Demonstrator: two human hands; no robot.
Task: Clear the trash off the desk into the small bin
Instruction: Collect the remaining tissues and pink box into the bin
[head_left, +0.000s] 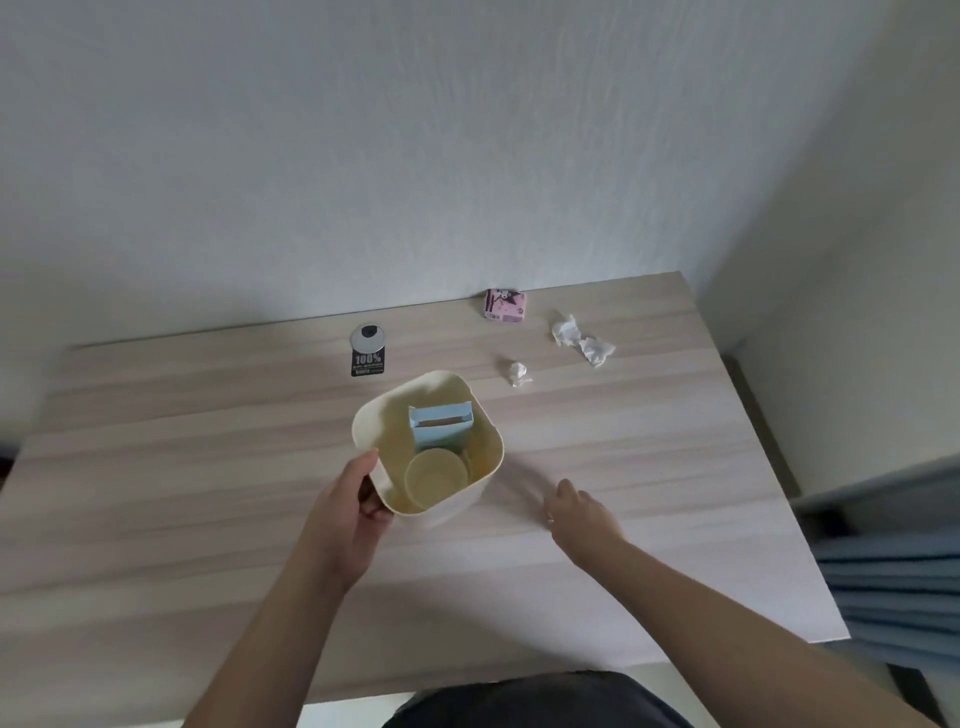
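At the centre of the frame, a small cream bin (470, 415) stands on a pale wood-grain counter (208, 467), with a light blue carton (441, 428) upright inside it and a round cream lid or cup (436, 475) lying in front of the carton. A person's left hand (345, 512) grips the bin's lower-left corner, thumb along the rim and fingers (376, 512) curled around the outer wall. Just right of the bin, the right hand (582, 512) hovers low over the counter, its fingers loosely curled and holding nothing; whether it touches the surface cannot be told. Up and to the right of the bin, one crumpled white tissue (517, 373) lies near it, and two more crumpled tissues (582, 340) lie farther toward the upper right. Beyond them, against the white wall (467, 130), sits a small pink packet (505, 305) printed with a cartoon figure. Above and left of the bin, near the counter's back edge, rests a black tag marked "100%" (368, 349) with a silver disc at its top. Blue-grey striped fabric (893, 582) shows at the right edge.
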